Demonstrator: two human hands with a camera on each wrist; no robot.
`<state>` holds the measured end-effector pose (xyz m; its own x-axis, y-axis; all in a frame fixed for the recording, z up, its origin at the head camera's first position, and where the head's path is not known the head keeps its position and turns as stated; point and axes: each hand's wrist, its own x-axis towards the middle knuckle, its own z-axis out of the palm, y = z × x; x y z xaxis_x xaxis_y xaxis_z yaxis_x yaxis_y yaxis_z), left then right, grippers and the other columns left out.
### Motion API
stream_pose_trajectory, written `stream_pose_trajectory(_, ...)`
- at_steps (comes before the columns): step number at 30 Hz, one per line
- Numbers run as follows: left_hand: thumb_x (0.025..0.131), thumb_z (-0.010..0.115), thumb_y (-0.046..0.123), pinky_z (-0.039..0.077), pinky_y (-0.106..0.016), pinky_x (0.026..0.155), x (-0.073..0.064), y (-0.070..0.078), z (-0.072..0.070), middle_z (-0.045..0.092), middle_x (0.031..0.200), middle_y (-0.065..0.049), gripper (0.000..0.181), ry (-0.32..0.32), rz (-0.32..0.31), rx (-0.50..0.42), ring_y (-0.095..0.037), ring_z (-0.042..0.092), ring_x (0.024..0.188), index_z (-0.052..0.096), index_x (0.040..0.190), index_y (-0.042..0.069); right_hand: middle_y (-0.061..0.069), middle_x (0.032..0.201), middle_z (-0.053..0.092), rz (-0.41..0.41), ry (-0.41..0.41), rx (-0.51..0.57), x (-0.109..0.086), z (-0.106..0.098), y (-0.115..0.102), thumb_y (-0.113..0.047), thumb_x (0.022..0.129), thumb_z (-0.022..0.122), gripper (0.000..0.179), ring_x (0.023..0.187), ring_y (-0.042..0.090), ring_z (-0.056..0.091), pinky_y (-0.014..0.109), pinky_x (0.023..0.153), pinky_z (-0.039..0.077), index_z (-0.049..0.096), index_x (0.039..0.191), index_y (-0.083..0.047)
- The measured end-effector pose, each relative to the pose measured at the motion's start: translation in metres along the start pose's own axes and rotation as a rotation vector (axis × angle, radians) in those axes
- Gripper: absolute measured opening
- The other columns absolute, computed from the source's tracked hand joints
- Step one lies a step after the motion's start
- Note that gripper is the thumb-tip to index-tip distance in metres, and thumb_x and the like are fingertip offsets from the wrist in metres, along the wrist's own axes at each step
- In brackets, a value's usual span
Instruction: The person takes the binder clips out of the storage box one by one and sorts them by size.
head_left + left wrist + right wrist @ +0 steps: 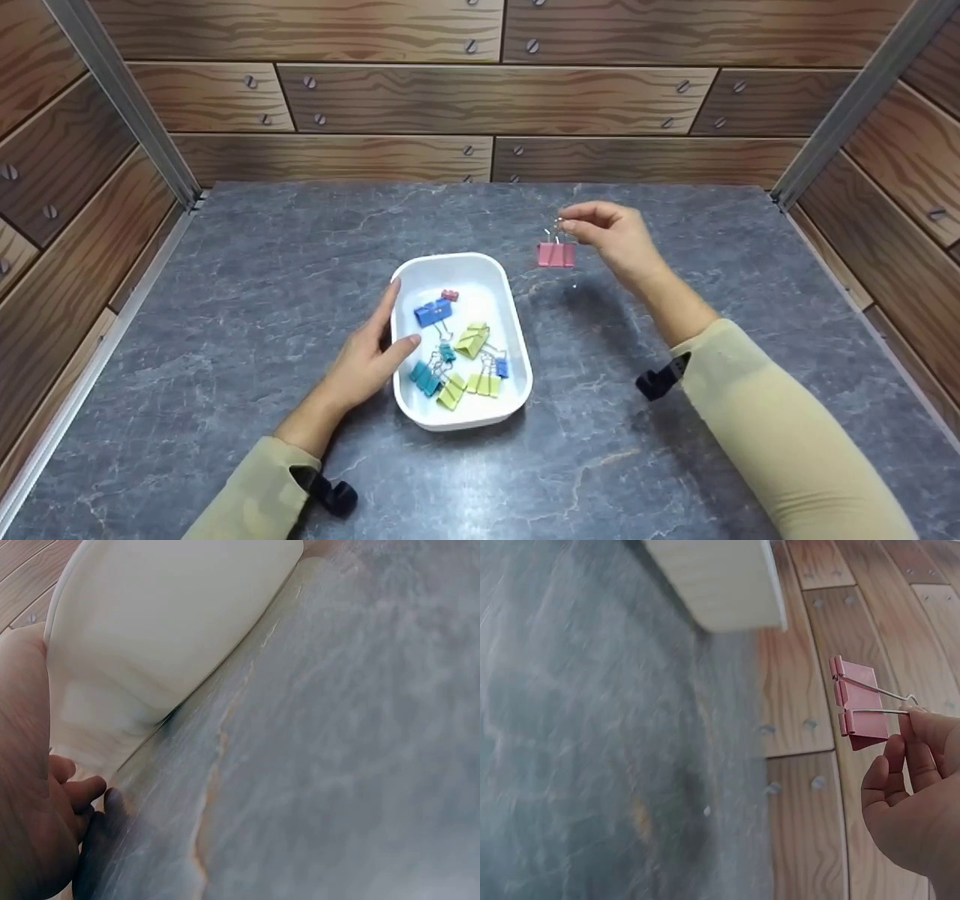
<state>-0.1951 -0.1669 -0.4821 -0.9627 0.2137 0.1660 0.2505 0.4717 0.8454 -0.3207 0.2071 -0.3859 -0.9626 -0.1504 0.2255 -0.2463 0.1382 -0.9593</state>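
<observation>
My right hand [619, 236] pinches a pink binder clip [556, 255] by a wire handle, in the air to the right of a white plastic tub [519, 352]. In the right wrist view the clip [861, 701] hangs from the thumb and fingertips of the hand [919, 802]. With the thumb over the rim and the fingers along the outer wall, my left hand [367, 364] holds the tub's left side. Inside lie several binder clips: a large blue one [433, 312], a small red one [450, 295], yellow-green ones [472, 340], teal ones [425, 379] and a small blue one [502, 367].
The tub stands on a dark grey marbled tabletop [262, 300]. Wood-patterned panels [495, 97] close off the back and both sides, with metal posts [124, 97] at the corners. A tiny bright speck [574, 286] shows on the table below the raised clip.
</observation>
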Motion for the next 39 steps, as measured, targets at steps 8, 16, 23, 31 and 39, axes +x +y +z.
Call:
stream_pose_trajectory(8, 0.103, 0.068, 0.037, 0.028, -0.047, 0.125, -0.001, -0.003, -0.002, 0.031, 0.171, -0.009, 0.088, 0.002, 0.002, 0.000, -0.028, 0.033, 0.155, 0.014, 0.173, 0.031, -0.007, 0.093, 0.076, 0.060, 0.013, -0.033, 0.001, -0.005, 0.025, 0.000, 0.099, 0.072, 0.027, 0.087, 0.008, 0.068, 0.026, 0.082, 0.057, 0.070, 0.120, 0.016)
stream_pose_trajectory(16, 0.104, 0.067, 0.037, 0.030, -0.049, 0.125, -0.001, -0.003, -0.001, 0.033, 0.171, -0.011, 0.087, -0.005, 0.002, -0.008, -0.028, 0.035, 0.154, 0.014, 0.173, 0.030, -0.007, 0.096, 0.077, 0.123, -0.002, -0.065, 0.002, -0.004, 0.038, -0.004, 0.100, 0.072, 0.027, 0.091, 0.007, 0.069, 0.029, 0.087, 0.057, 0.071, 0.123, 0.012)
stream_pose_trajectory(23, 0.103, 0.067, 0.037, 0.029, -0.048, 0.125, 0.000, -0.002, -0.001, 0.033, 0.170, -0.010, 0.088, -0.005, -0.005, -0.003, -0.028, 0.035, 0.155, 0.013, 0.173, 0.032, -0.004, 0.098, 0.076, 0.143, 0.005, -0.078, 0.005, -0.001, 0.044, -0.006, 0.101, 0.072, 0.028, 0.090, 0.008, 0.067, 0.031, 0.087, 0.057, 0.071, 0.124, 0.011)
stream_pose_trajectory(31, 0.103, 0.067, 0.035, 0.031, -0.049, 0.124, 0.000, -0.002, 0.000, 0.035, 0.170, -0.013, 0.087, -0.005, 0.006, -0.018, -0.030, 0.038, 0.153, 0.014, 0.173, 0.030, -0.005, 0.097, 0.076, 0.166, 0.014, -0.090, 0.009, 0.009, 0.051, -0.007, 0.100, 0.074, 0.027, 0.088, 0.007, 0.066, 0.027, 0.082, 0.056, 0.073, 0.122, 0.009)
stream_pose_trajectory(39, 0.103, 0.068, 0.036, 0.031, -0.049, 0.124, 0.000, -0.003, 0.001, 0.036, 0.169, -0.012, 0.087, -0.002, 0.010, -0.014, -0.029, 0.038, 0.153, 0.015, 0.173, 0.031, -0.004, 0.098, 0.076, 0.202, 0.043, -0.077, 0.013, 0.013, 0.054, -0.007, 0.100, 0.073, 0.028, 0.088, 0.008, 0.066, 0.033, 0.086, 0.056, 0.073, 0.123, 0.008)
